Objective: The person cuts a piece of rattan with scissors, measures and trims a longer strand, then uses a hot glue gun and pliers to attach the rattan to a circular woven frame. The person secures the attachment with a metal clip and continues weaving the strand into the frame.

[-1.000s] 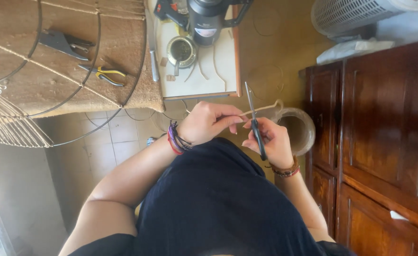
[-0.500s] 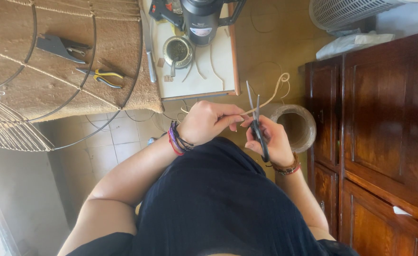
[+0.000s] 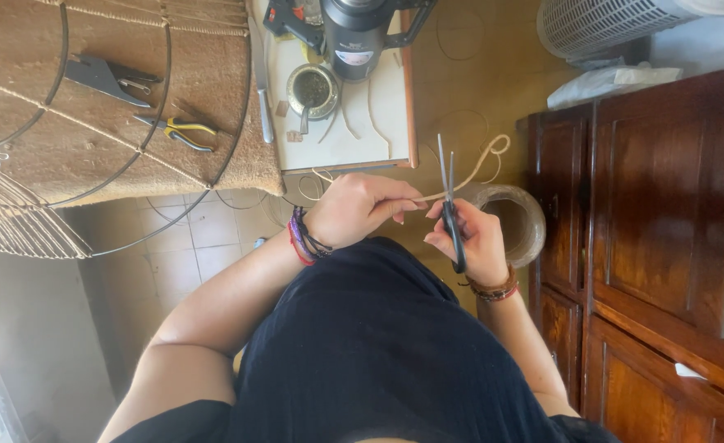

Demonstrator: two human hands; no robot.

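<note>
My left hand (image 3: 360, 209) pinches a thin pale cane strand (image 3: 478, 164) that runs to the right and curls into a loop at its far end. My right hand (image 3: 470, 239) grips black-handled scissors (image 3: 449, 197), whose blades point upward and stand slightly apart around the strand. The two hands are close together in front of my dark shirt. Bracelets sit on both wrists.
A round wire frame with woven strands (image 3: 42, 189) lies over a brown mat with pliers (image 3: 177, 130) and a clamp (image 3: 103, 76). A white board (image 3: 354, 139) holds a dark flask (image 3: 354, 33) and a cup (image 3: 312, 89). A coil of cane (image 3: 534, 221) and a wooden cabinet (image 3: 649, 246) stand to the right.
The scissors have stayed at the strand while both hands shifted slightly. The strand's looped end has swung a little to the right and up.
</note>
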